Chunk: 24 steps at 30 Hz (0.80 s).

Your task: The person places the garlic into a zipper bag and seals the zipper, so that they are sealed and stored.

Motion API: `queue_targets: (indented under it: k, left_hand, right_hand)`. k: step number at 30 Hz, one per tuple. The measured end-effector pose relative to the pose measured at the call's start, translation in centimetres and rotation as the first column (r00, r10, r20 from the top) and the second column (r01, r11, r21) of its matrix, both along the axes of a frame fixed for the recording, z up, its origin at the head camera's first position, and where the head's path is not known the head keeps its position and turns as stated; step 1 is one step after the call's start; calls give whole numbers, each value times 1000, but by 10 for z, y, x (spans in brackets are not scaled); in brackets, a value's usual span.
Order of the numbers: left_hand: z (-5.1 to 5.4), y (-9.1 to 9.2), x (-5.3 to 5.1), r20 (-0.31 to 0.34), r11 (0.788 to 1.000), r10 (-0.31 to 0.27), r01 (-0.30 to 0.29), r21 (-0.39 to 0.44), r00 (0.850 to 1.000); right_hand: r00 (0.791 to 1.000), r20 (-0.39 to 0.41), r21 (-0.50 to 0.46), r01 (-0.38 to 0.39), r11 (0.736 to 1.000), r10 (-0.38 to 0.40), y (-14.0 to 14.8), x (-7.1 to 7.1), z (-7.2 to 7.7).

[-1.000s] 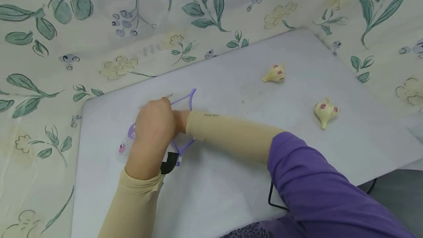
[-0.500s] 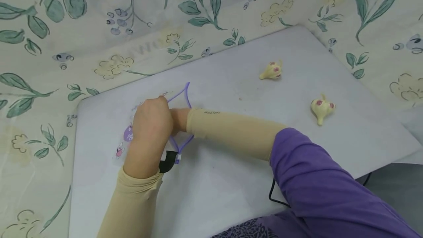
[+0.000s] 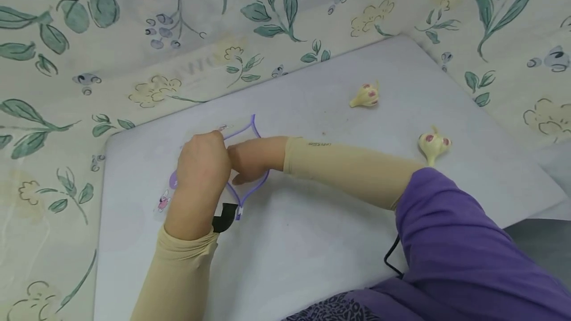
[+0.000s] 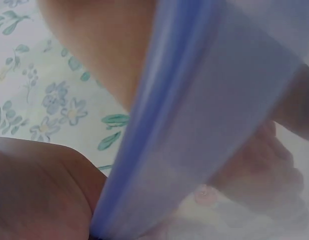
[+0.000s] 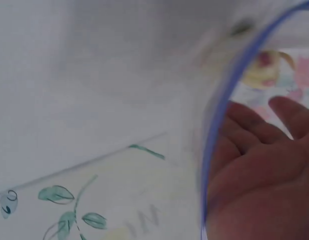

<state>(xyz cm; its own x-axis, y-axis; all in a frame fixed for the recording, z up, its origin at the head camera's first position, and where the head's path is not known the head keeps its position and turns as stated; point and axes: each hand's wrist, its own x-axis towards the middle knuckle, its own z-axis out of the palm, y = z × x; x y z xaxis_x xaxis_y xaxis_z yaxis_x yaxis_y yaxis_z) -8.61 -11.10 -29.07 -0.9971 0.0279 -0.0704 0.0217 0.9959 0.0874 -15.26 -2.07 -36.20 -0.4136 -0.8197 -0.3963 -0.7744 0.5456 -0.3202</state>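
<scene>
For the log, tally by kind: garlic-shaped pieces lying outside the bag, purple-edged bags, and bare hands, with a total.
Garlic-shaped pieces outside the bag: 2, the farther piece and the nearer piece
Purple-edged bag: 1
Bare hands: 2, the left hand and the right hand
Total: 5

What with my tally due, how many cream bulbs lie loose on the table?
2: one bulb farther back, another bulb nearer and right, by the purple sleeve. The bag may hide more.
</scene>
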Motion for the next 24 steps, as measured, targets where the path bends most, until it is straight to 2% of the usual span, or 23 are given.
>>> queue_targets:
  k: [6, 12, 16, 19, 21, 24]
  left_hand:
    - [-2, 2, 1, -16, 1000, -19, 19, -8, 1000]
    - [-5, 5, 3, -23, 999, -41, 41, -5, 999]
    - [-7, 7, 3, -18, 999, -42, 42, -5, 999]
    - [-8, 7, 3, -2, 1000, -22, 22, -10, 1000]
    - [-8, 7, 3, 6, 1000, -9, 9, -13, 1000]
    - [-8, 4, 3, 1, 1000, -2, 2, -13, 1000]
  right_hand:
    - [999, 23, -40, -44, 998, 45, 23, 10, 20]
    - [998, 15, -112, -58, 992, 60, 49, 8, 33]
    - [1000, -1, -132, -21, 991, 21, 71, 6, 39]
    - [1000, -9, -154, 28, 988, -30, 89, 5, 46]
    - [998, -14, -185, 55, 981, -58, 100, 4, 51]
    - [995, 11, -269, 95, 958, -96, 115, 2, 57]
